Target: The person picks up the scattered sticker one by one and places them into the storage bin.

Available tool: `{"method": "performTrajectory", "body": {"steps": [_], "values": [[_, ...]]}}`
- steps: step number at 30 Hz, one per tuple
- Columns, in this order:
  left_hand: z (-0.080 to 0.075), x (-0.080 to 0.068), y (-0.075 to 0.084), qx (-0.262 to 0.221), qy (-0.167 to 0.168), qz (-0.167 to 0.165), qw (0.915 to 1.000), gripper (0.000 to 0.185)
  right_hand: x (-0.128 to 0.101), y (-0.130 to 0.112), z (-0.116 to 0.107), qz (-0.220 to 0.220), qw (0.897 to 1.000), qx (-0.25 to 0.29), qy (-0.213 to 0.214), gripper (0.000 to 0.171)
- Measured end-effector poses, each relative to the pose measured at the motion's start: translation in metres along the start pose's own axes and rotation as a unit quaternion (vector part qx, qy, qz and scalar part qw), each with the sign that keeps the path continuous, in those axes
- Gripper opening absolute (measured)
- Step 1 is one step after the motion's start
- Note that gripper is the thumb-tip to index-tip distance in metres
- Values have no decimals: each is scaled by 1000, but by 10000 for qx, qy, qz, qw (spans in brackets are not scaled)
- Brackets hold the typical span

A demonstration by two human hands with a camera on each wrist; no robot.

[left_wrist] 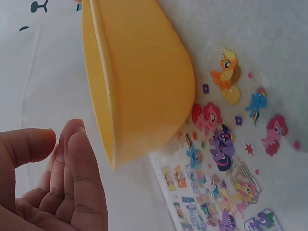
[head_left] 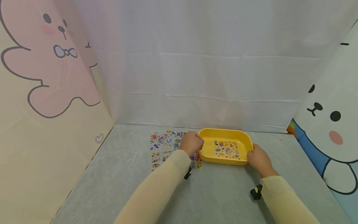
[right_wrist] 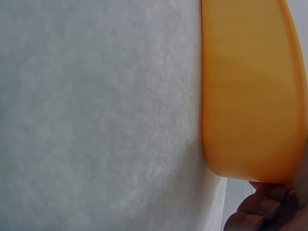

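Note:
A shallow yellow tray with rounded corners stands near the back of the table, and small colorful cartoon stickers show on its floor. At its right end my right hand grips the rim; in the right wrist view curled fingers press against the outer wall. My left hand is beside the tray's left end. The left wrist view shows it apart from the tray wall, fingers loosely bent, thumb separated, nothing held. Under it lie clear sheets of cartoon pony stickers, partly hidden by hand and sleeve in the head view.
The grey cloth-covered table meets a white curtain behind the tray. A printed pink bear panel stands at the left, a white bear panel at the right. Dark wrist devices are worn at both cuffs.

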State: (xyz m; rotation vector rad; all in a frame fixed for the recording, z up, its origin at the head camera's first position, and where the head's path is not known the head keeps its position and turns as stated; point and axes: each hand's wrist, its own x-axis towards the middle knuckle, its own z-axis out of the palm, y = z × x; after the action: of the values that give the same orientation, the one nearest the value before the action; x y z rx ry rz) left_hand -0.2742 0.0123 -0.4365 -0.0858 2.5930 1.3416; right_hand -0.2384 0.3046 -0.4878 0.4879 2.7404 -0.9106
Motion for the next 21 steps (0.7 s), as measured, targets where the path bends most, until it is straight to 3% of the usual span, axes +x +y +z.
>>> {"method": "performTrajectory", "body": {"steps": [10, 21], "values": [[-14, 2, -16, -731, -171, -98, 9971, 12, -1, -2, 1, -39, 10000, 14, 24, 58], [-39, -8, -42, 438, -113, 342, 9984, 12, 0, -3, 1, -4, 10000, -78, 33, 59]]}}
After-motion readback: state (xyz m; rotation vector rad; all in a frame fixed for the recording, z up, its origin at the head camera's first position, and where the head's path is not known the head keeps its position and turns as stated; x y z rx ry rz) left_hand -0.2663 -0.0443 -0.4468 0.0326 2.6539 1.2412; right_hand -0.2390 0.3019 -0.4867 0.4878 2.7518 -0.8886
